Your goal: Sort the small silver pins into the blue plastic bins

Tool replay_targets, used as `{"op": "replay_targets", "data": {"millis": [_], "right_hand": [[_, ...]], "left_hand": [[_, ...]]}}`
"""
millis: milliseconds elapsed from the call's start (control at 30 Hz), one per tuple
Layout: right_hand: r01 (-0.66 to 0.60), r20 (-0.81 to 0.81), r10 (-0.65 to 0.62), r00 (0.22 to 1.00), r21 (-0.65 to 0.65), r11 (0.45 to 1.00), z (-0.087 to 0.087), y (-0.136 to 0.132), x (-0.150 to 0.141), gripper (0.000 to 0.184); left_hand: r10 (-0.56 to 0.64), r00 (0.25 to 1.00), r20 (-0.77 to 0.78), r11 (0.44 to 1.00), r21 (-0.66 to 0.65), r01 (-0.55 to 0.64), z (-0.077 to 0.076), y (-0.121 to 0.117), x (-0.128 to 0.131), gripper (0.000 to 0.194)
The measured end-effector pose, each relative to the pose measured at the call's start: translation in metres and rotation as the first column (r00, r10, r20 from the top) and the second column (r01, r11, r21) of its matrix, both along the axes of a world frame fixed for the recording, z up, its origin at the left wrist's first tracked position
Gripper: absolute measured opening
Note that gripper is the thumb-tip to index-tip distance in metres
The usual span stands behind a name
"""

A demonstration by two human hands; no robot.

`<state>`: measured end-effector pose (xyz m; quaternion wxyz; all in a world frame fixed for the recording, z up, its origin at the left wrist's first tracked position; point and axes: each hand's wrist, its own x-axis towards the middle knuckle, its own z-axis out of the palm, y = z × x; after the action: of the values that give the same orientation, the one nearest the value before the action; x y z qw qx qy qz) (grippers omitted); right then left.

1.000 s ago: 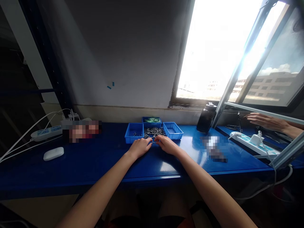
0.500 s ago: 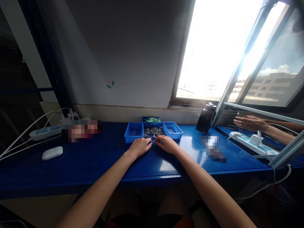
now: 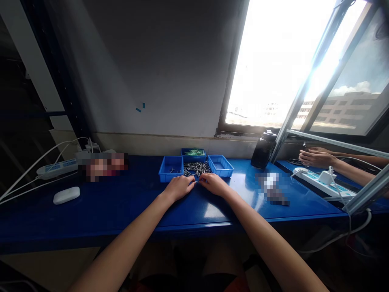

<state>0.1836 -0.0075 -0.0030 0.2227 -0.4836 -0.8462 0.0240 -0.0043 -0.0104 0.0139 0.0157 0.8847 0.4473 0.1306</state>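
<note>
At far left on a blue desk, a white power strip trails cables behind a rounded white case. Nearer the middle, the left bin holds a few slim dark pieces, against a dense metal pile lying loose just to its right; judged from that balance, the work looks early, with one piece in hand and the bulk of the heap yet to be handled. In front of the left bin, the person's left hand has its grip pinched on a thin piece, low over the desk and just on the near side of the pile. The piece's long axis runs left to right from one hand to the other, roughly in line with the desk's front edge; which end is which is too small to tell. Beyond the pile stands a rear bin with green material inside. The right hand appears to grasp the piece's opposite end, fingertips partly hidden. Next come the ribbed right bin and a black bottle below a bright window, while beyond a metal frame a co-worker's hands hover near a second power strip
</note>
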Motion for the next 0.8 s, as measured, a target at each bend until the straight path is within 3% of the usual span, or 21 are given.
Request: {"op": "replay_targets", "data": {"millis": [200,500,800], "right_hand": [[-0.024,0.003,0.024,1.0,0.024,0.999,-0.0025,0.0019,0.0002,0.015],[-0.027,-0.02,0.027,0.999,0.026,0.999,-0.0012,-0.0003,-0.0021,0.016],[-0.026,0.006,0.026,1.0,0.013,1.0,-0.002,0.001,-0.0013,0.016]], "left_hand": [[-0.013,1.0,0.008,0.999,0.033,0.013,0.0016,-0.0021,0.0011,0.033],[0.062,0.995,0.082,0.997,0.04,-0.065,0.0032,-0.0031,0.0017,0.036],[-0.102,0.992,0.072,0.994,0.049,0.098,0.0059,-0.0082,0.0029,0.036]]}}
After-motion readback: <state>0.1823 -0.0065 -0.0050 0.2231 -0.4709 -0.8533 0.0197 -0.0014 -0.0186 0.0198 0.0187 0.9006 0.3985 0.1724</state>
